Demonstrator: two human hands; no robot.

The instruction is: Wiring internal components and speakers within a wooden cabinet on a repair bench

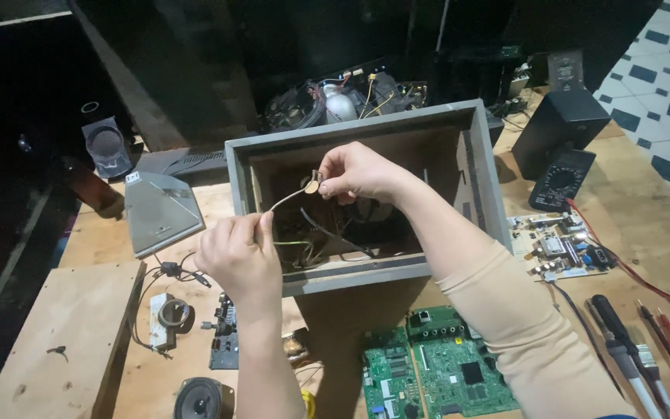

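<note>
Your left hand pinches the near end of a thin grey wire; your right hand grips its far end, at a small brass-coloured part, above the open grey wooden box. Pull too hard and the wire could snap or tear loose. The box holds 1 tangle of dark and green wires; deeper parts are too dark to tell.

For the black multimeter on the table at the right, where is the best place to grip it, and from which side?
Grip the multimeter across its two long edges near the middle, coming from above. It lies flat, face up, on the wooden table, so its narrow width probably suits one hand. A black speaker stands close behind, and red leads trail toward the person.
</note>
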